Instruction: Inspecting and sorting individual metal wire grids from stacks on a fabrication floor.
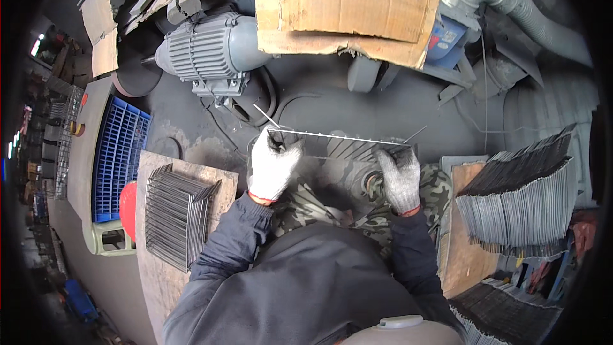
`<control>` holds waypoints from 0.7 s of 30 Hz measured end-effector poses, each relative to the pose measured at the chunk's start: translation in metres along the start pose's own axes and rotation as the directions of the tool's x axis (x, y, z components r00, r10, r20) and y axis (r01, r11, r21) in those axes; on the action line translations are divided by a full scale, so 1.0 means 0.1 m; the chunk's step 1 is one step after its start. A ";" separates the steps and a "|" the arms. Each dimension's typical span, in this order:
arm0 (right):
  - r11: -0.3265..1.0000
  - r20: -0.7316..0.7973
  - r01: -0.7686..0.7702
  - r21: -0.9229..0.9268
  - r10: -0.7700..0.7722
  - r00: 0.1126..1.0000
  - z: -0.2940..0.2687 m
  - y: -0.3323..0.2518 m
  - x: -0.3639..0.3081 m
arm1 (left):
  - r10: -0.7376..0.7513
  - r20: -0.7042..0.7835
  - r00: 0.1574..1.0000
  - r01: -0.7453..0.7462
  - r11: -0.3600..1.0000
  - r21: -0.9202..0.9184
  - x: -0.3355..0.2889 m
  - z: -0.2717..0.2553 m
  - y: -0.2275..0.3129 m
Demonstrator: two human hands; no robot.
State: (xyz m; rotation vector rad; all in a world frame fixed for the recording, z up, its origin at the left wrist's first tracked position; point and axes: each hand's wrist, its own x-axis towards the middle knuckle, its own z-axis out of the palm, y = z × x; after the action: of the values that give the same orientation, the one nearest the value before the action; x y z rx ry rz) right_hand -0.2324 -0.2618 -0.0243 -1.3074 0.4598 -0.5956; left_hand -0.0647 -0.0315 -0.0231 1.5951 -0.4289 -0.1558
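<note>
A thin metal wire rack (338,137) spans the space over my lap, seen almost along its edge. Two short prongs stick out from its ends, away from me. My left hand (273,165), in a white work glove, grips its left end with curled fingers. At the opposite end my right hand (400,179), in a greyish glove, is closed on the rack too. Parallel wires show faintly below the top bar, between the hands. On a wooden board to my left stands a row of similar wire racks (175,220). A thick stack of wire racks (517,207) is at my right.
Ahead stand a grey electric motor (201,48) and a machine covered with cardboard (357,0). A grey duct hose (536,16) runs at the far right. Beyond the left board are a blue plastic crate (119,160) and a red round object (128,211). More racks (504,313) lie lower right.
</note>
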 end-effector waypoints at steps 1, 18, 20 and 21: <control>0.998 0.025 0.002 -0.061 -0.001 1.000 -0.03 -0.01 -0.01 | 0.011 -0.019 1.000 -0.011 1.000 -0.011 -0.02 0.00 -0.02; 0.954 0.036 0.023 -0.300 -0.013 0.999 0.02 0.04 0.00 | -0.044 -0.043 0.998 0.043 0.999 -0.031 0.00 0.05 -0.21; 0.749 -0.255 0.277 -0.601 -0.509 0.822 0.16 0.06 0.01 | -0.060 -0.080 0.995 0.056 0.997 -0.055 0.01 0.08 -0.19; 0.601 -0.285 0.206 -0.772 -0.618 0.733 0.14 0.08 0.00 | -0.055 -0.083 0.995 0.050 0.997 -0.058 0.03 0.09 -0.17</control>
State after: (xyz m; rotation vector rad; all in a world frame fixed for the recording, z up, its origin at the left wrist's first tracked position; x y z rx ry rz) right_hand -0.2224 -0.2498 -0.0287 -2.0304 0.9013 -1.3187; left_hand -0.0618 -0.0407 -0.0396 1.5525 -0.3146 -0.1383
